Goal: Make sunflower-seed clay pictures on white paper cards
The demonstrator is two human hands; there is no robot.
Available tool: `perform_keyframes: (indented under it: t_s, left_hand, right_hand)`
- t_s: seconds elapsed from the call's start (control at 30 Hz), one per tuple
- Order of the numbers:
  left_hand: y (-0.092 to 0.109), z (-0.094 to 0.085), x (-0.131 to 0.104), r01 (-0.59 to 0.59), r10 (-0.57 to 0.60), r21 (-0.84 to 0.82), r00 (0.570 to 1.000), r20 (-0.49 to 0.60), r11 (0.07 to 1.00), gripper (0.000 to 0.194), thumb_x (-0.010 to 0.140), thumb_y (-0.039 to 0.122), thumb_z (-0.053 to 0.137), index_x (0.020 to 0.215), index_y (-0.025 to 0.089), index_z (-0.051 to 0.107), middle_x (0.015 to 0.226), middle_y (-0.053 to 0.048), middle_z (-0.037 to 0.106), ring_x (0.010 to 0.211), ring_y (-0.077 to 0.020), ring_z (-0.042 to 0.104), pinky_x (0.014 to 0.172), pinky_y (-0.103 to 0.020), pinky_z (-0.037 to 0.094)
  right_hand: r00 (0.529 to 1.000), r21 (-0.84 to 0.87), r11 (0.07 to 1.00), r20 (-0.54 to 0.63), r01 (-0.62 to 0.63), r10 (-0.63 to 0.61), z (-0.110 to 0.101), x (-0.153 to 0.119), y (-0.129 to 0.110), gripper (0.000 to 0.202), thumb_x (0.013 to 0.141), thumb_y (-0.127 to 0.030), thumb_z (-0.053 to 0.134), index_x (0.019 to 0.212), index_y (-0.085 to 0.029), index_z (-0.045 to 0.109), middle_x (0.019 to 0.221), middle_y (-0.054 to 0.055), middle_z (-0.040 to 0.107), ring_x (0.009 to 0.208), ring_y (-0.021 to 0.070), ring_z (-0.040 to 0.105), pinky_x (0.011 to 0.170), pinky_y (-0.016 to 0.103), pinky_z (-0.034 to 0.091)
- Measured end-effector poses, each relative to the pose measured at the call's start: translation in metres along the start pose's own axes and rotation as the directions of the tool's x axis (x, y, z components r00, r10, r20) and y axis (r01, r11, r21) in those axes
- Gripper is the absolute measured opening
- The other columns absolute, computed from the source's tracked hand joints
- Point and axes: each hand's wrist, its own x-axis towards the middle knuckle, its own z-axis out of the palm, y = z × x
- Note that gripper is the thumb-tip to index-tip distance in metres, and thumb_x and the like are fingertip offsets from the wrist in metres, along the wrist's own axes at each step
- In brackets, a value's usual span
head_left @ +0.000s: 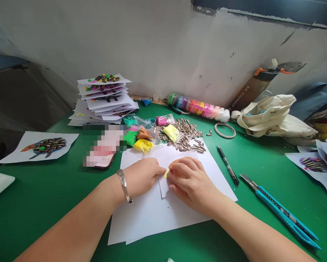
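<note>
A small piece of pale yellow modelling clay lies on a small white paper, between the fingertips of both hands. My left hand comes in from the left, fingers curled, its fingertip pressing against the clay. From the right, my right hand is bent over the paper with its fingers closed at the clay's other side. Behind those knuckles shows the edge of an orange clay shape, mostly covered. Larger white sheets lie under everything. The right hand's fingertips are partly hidden.
Sunflower seeds and bagged clay, including a yellow bag, sit just beyond the sheets. To the right lie a pen and a blue utility knife with blade exposed. A phone and stacked pictures are left.
</note>
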Motion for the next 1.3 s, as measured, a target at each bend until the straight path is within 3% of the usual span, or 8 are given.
perform_keyframes:
  t_s: [0.13, 0.33, 0.57, 0.77, 0.97, 1.17, 1.3]
  left_hand:
    - [0.0020, -0.0012, -0.0007, -0.008, 0.008, 0.026, 1.000, -0.012, 1.000, 0.029, 0.093, 0.019, 0.039, 0.085, 0.019, 0.067, 0.081, -0.004, 0.057, 0.076, -0.0171, 0.056, 0.069, -0.026, 0.042]
    - [0.0027, 0.0023, -0.0011, 0.015, -0.015, 0.015, 1.000, -0.011, 1.000, 0.028, 0.093, 0.019, 0.040, 0.087, 0.018, 0.067, 0.086, -0.006, 0.057, 0.077, -0.0167, 0.057, 0.071, -0.026, 0.044]
    - [0.0007, 0.0054, -0.0012, 0.000, 0.000, 0.003, 0.999, -0.036, 1.000, 0.028, 0.094, 0.020, 0.040, 0.090, 0.019, 0.068, 0.086, -0.005, 0.057, 0.077, -0.0170, 0.057, 0.071, -0.027, 0.044]
    - [0.0026, 0.0046, -0.0010, -0.003, 0.003, -0.007, 0.999, -0.047, 1.000, 0.026, 0.094, 0.021, 0.040, 0.089, 0.020, 0.066, 0.083, -0.004, 0.056, 0.074, -0.0163, 0.056, 0.068, -0.026, 0.044]
    - [0.0030, 0.0052, -0.0008, 0.002, -0.001, 0.014, 0.999, -0.047, 1.000, 0.027, 0.094, 0.021, 0.039, 0.088, 0.018, 0.066, 0.084, -0.005, 0.056, 0.073, -0.0160, 0.056, 0.068, -0.026, 0.044]
    - [0.0063, 0.0033, -0.0004, 0.018, -0.016, 0.052, 0.999, -0.030, 0.998, 0.028, 0.094, 0.021, 0.040, 0.084, 0.017, 0.066, 0.083, -0.005, 0.056, 0.072, -0.0155, 0.056, 0.067, -0.025, 0.044]
    - [0.0063, 0.0041, -0.0007, 0.023, -0.021, 0.044, 0.999, -0.033, 0.999, 0.027, 0.094, 0.021, 0.040, 0.087, 0.017, 0.066, 0.085, -0.005, 0.057, 0.074, -0.0159, 0.057, 0.069, -0.026, 0.045]
  right_hand:
    - [0.998, -0.005, 0.999, -0.048, -0.042, 0.042, -0.0038, -0.0018, 0.0024, 0.022, 0.091, -0.028, 0.051, 0.108, -0.023, 0.064, 0.117, 0.007, 0.059, 0.107, 0.0249, 0.047, 0.091, 0.044, 0.034]
    - [0.999, -0.058, 0.997, 0.014, -0.045, 0.046, 0.0032, 0.0020, 0.0031, 0.024, 0.093, -0.031, 0.050, 0.110, -0.024, 0.064, 0.110, 0.006, 0.063, 0.104, 0.0250, 0.049, 0.091, 0.044, 0.033]
    - [0.994, -0.039, 0.994, -0.039, -0.100, 0.098, -0.0035, 0.0012, 0.0054, 0.023, 0.093, -0.027, 0.048, 0.109, -0.025, 0.064, 0.115, 0.007, 0.060, 0.106, 0.0243, 0.048, 0.091, 0.043, 0.034]
    - [0.995, -0.047, 0.995, 0.040, -0.084, 0.086, -0.0006, 0.0027, 0.0057, 0.024, 0.092, -0.029, 0.049, 0.111, -0.025, 0.063, 0.109, 0.006, 0.062, 0.102, 0.0243, 0.049, 0.091, 0.044, 0.034]
    - [0.993, -0.028, 0.993, 0.010, -0.118, 0.118, -0.0009, 0.0019, 0.0071, 0.023, 0.091, -0.030, 0.051, 0.110, -0.026, 0.064, 0.124, 0.008, 0.056, 0.111, 0.0259, 0.046, 0.094, 0.045, 0.034]
    - [0.994, -0.073, 0.992, 0.040, -0.102, 0.105, -0.0010, 0.0043, 0.0052, 0.023, 0.092, -0.032, 0.050, 0.110, -0.025, 0.064, 0.117, 0.008, 0.060, 0.109, 0.0259, 0.047, 0.094, 0.046, 0.034]
    - [0.995, -0.085, 0.991, 0.010, -0.102, 0.103, -0.0026, 0.0038, 0.0062, 0.024, 0.092, -0.034, 0.050, 0.109, -0.026, 0.065, 0.127, 0.008, 0.055, 0.114, 0.0271, 0.045, 0.097, 0.047, 0.032]
